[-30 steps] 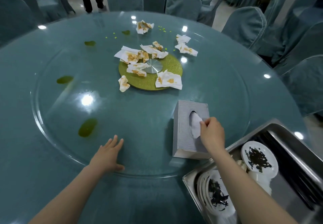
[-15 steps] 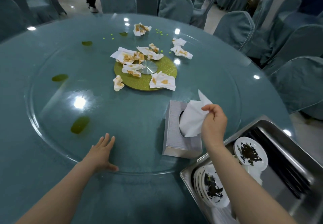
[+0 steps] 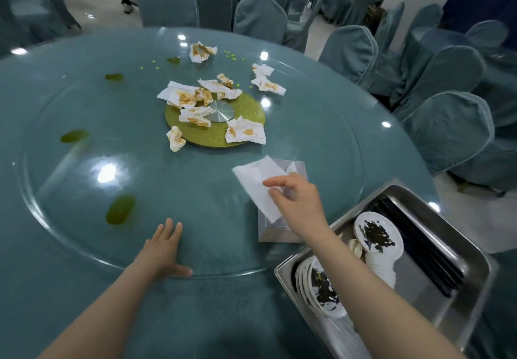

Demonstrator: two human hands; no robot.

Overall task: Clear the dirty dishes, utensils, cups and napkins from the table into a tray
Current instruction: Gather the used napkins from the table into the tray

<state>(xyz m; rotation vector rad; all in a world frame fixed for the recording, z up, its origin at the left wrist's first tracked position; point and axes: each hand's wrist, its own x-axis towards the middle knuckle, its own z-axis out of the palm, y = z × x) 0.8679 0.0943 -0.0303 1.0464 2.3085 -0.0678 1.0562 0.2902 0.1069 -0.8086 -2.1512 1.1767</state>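
Keep your left hand (image 3: pixel 163 249) flat, fingers spread, on the desk (image 3: pixel 70 280); your right hand (image 3: pixel 296 202) pinches a clean tissue (image 3: pixel 258 183) over its box (image 3: pixel 279 234). Reach the stained napkins (image 3: pixel 243 133) mid-desk and carry them to the tray (image 3: pixel 453 249).

Right hand (image 3: pixel 300 203) pinching clean tissue (image 3: pixel 258 187) above tissue box (image 3: pixel 275 230)

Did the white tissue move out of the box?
Yes. The tissue has come up out of the gray box, and the right hand pinches it above the box's left side.
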